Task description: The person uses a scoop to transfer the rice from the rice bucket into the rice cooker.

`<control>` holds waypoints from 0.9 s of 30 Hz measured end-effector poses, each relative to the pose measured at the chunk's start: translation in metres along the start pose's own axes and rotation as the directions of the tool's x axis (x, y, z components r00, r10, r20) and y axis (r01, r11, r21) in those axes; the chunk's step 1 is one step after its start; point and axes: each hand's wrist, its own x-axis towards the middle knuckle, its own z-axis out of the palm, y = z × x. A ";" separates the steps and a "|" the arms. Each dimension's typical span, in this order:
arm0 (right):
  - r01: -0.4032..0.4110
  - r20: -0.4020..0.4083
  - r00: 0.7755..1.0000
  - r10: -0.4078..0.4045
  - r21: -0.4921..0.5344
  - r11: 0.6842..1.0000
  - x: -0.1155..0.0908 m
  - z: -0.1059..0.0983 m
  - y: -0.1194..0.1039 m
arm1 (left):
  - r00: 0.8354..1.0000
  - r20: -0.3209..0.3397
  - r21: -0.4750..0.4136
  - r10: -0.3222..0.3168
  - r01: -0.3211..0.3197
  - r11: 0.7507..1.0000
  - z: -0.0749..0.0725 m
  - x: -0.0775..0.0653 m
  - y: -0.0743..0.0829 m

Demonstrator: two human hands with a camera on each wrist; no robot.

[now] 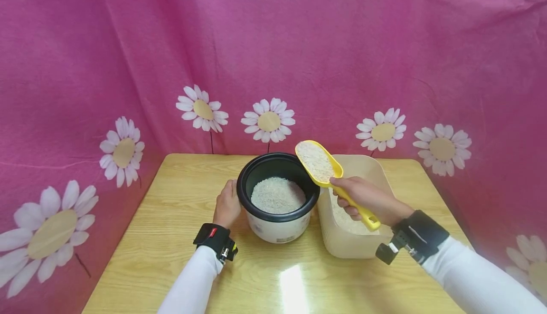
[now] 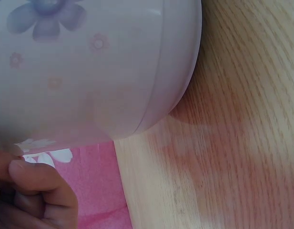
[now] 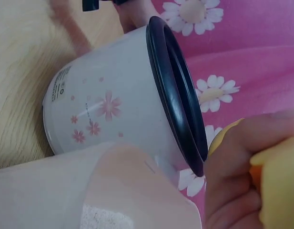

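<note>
A white rice cooker (image 1: pixel 278 232) with a black rim and flower prints stands on the table, white rice (image 1: pixel 277 196) heaped inside. My left hand (image 1: pixel 226 204) holds its left side, fingers curled in the left wrist view. In my right hand (image 1: pixel 369 198) is the handle of a yellow scoop (image 1: pixel 368 217), gripped by curled fingers. The scoop's bowl is full of rice (image 1: pixel 315 161) and sits above the cooker's right rim, over the gap toward a beige bin (image 1: pixel 352 247). More rice (image 1: pixel 348 219) lies in that bin, partly hidden by my right hand.
The bin stands close against the cooker's right side. Both are on a light wooden table (image 1: pixel 171 238). A pink cloth (image 1: pixel 299 43) printed with daisies hangs behind the table and along both sides.
</note>
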 end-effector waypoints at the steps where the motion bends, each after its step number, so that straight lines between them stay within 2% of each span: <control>1: 0.001 0.002 1.000 -0.001 -0.002 1.000 0.000 0.002 -0.001 | 1.000 -0.003 0.004 0.004 -0.004 1.000 0.000 0.000 -0.001; 18: 0.020 0.009 1.000 -0.019 -0.121 0.992 0.010 0.023 -0.010 | 1.000 0.001 -0.016 0.001 -0.001 1.000 -0.001 0.000 0.001; 27: 0.037 -0.012 0.999 -0.041 -0.201 0.979 0.018 0.031 -0.008 | 1.000 0.002 -0.018 0.004 -0.004 1.000 -0.001 0.000 0.000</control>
